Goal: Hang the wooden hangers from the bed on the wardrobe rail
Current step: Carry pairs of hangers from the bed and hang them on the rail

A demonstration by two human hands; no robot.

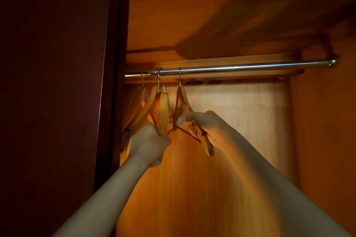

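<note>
Dark wardrobe door [57, 82] left of steel rail [240, 66]. Three wooden hangers [152, 106] bunched at rail's left end, hooks over it, arms splayed and overlapping. Left hand [148, 144] below rail, back to camera, fingers curled round bunch's lower ends. Further right on rail, fourth hanger [182, 100] hooked on, just apart from bunch, warm-lit pale wood. Right hand [208, 123] beneath rail, thumb and fingers wrapped round its right arm.

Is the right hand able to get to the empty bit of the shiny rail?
Probably yes: the right hand grips a wooden hanger hooked on the rail, and nothing hangs further right.
</note>
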